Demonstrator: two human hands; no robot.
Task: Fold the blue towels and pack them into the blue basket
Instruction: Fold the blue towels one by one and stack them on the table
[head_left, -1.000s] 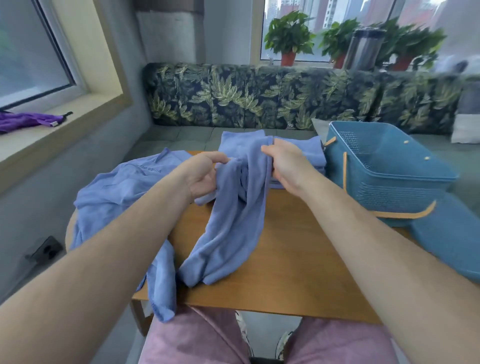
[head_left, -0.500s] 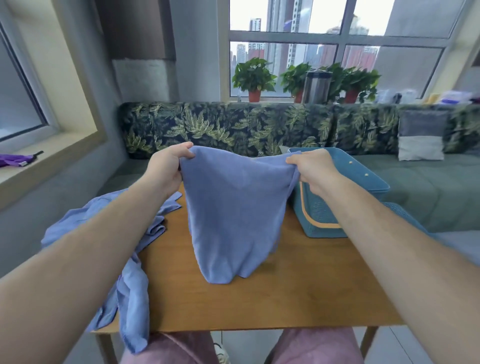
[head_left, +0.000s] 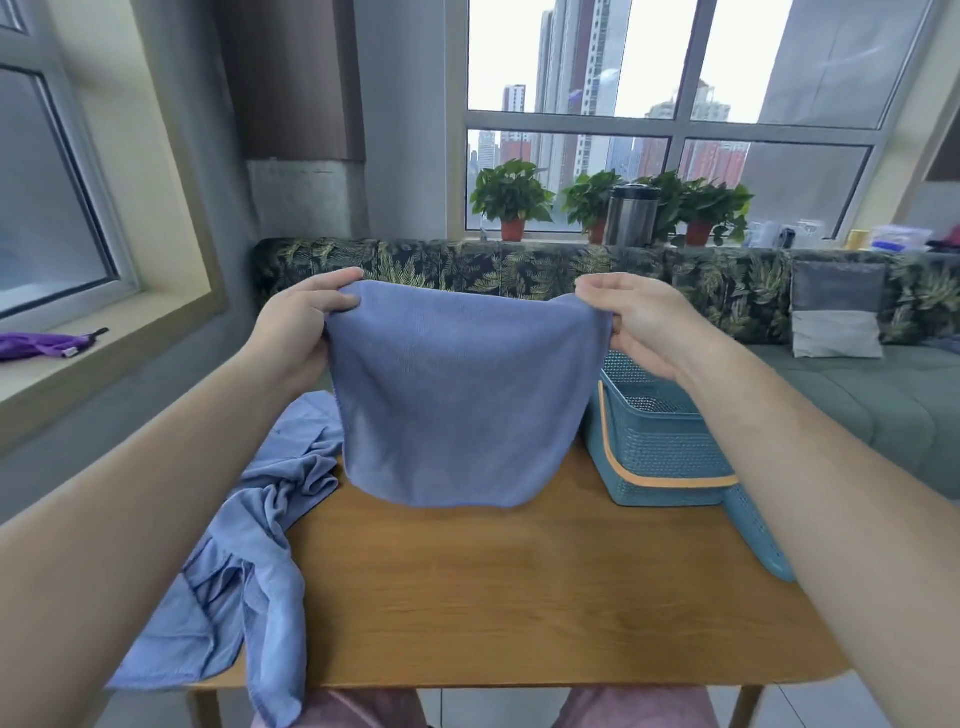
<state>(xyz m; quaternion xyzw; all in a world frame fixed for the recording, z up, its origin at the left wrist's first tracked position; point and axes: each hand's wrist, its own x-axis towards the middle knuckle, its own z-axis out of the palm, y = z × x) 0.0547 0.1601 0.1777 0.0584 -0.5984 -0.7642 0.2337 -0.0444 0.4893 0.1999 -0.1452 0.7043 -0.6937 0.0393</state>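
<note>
Both hands pinch the top corners of a blue towel (head_left: 457, 405): left hand (head_left: 304, 325) at one corner, right hand (head_left: 641, 325) at the other. It hangs spread above the table (head_left: 519, 587), its hem seemingly just clear. Crumpled towels (head_left: 254, 551) lie left; the basket (head_left: 654, 441) stands right.

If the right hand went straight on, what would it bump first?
Probably the leafy sofa back; the right hand, gripping the blue towel, would pass above the blue basket. Depth is unclear.
</note>
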